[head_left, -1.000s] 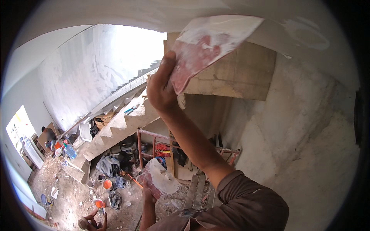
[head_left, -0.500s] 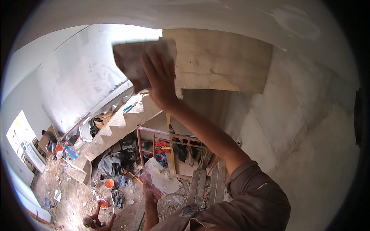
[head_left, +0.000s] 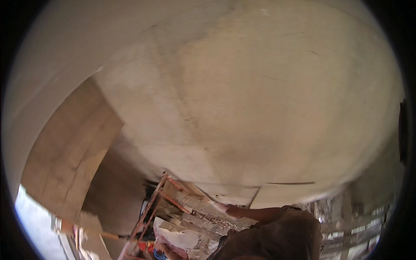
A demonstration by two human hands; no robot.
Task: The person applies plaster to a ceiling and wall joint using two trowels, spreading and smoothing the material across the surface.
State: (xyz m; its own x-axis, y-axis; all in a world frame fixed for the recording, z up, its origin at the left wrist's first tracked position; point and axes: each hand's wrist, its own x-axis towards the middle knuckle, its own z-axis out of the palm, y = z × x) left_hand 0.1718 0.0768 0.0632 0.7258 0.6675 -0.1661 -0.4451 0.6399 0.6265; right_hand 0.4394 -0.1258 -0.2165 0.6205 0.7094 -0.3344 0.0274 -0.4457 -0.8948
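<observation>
My left hand [head_left: 168,252], low in the picture and partly cut off, is closed on the edge of a board [head_left: 177,237] with a thick layer of whitish putty on top. My right arm reaches out to the left from a brown sleeve. At its end, my right hand [head_left: 234,211] is small and blurred, low before the wall. A thin pale edge runs up and left from its fingers, seemingly the wide flat putty blade [head_left: 216,203] seen edge-on. The broad beige plastered wall [head_left: 268,108] fills most of the view, with darker streaks and small cracks.
A reddish metal scaffold frame [head_left: 149,212] stands at lower left, near wooden planks [head_left: 199,227]. The concrete beam [head_left: 73,143] crosses on the left under the pale ceiling [head_left: 65,52]. More planks [head_left: 346,225] lie at lower right.
My view has swung right, from the stairs and room to the wall. My right hand has come down from high up to low near the planks. The putty board stays in my left hand.
</observation>
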